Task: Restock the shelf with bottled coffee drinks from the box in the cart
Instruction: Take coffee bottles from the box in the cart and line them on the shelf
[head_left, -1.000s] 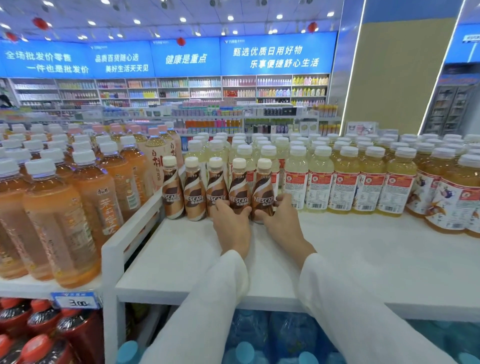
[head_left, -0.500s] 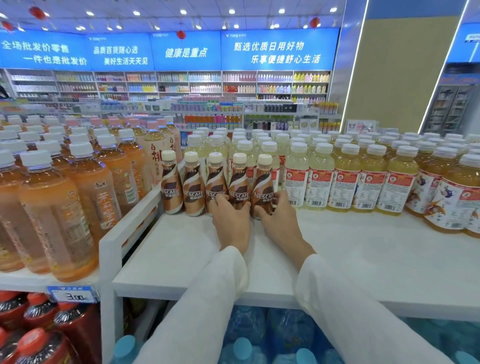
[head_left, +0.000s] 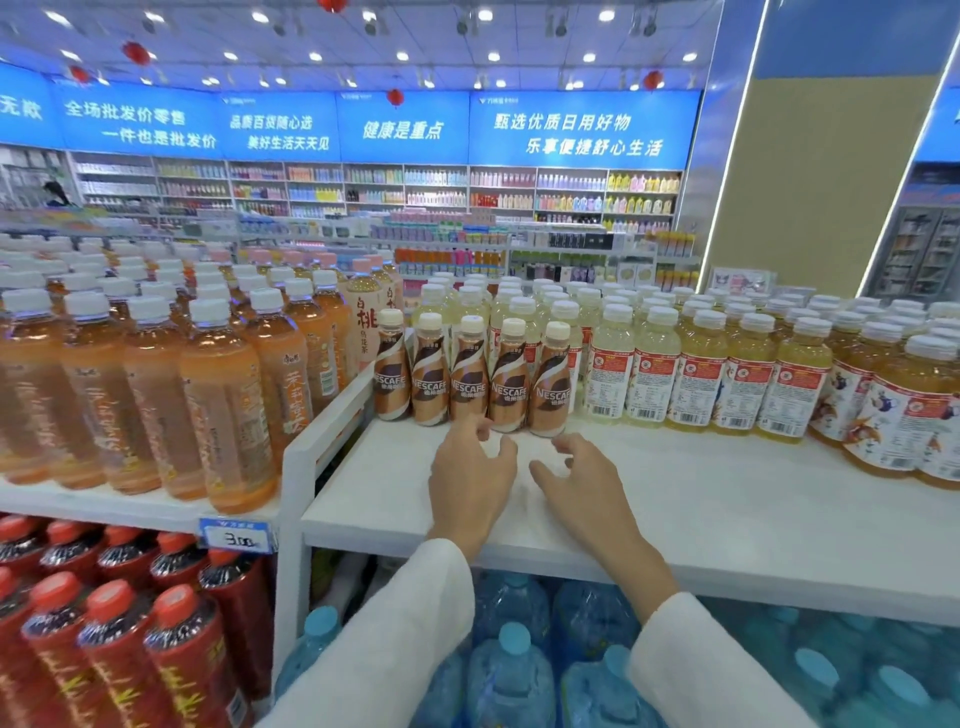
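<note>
Here, five coffee bottles (head_left: 470, 384) stand upright in a row at the back left of the shelf (head_left: 727, 499), with yellow drinks (head_left: 696, 384) just to their right. The left hand (head_left: 470, 483) and right hand (head_left: 587, 483) hang over the shelf just in front of the row, fingers loosely curled, gripping nothing.
</note>
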